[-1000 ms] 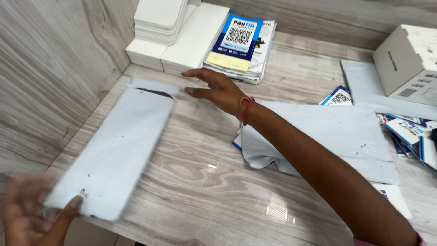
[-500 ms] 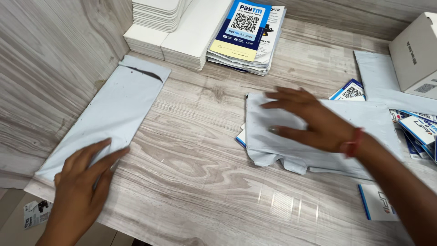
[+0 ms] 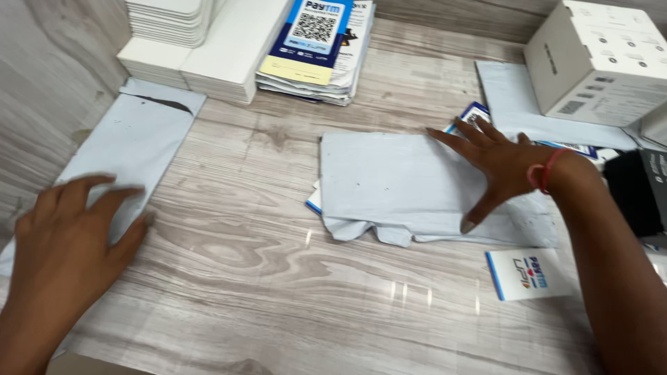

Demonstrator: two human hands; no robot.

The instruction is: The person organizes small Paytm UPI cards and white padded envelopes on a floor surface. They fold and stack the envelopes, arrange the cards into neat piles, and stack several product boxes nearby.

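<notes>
Head view, looking down on a pale grey wood-grain table top (image 3: 278, 278). Left hand (image 3: 66, 243) flat, fingers spread and released, pressing the near end of a long pale grey plastic mailer bag (image 3: 128, 149) lying along the left wall; grasping nothing. Right hand (image 3: 497, 163), with a red thread at the wrist, also flat and open, fingers spread on the right part of a pile of pale grey plastic mailer bags (image 3: 389, 184) in the middle of the table; thumb close to the near edge of the pile. Under the pile, at its left edge, a small blue and white corner peeking out. Just near of the right hand, a small white card with a blue stripe (image 3: 528, 274), lying apart from the pile. At the far edge, a stack of flat white boxes (image 3: 201, 42), and beside it a stack of blue and white printed leaflets (image 3: 316, 42). At the far right, a white cardboard box (image 3: 597, 59) standing on another pale grey bag.
</notes>
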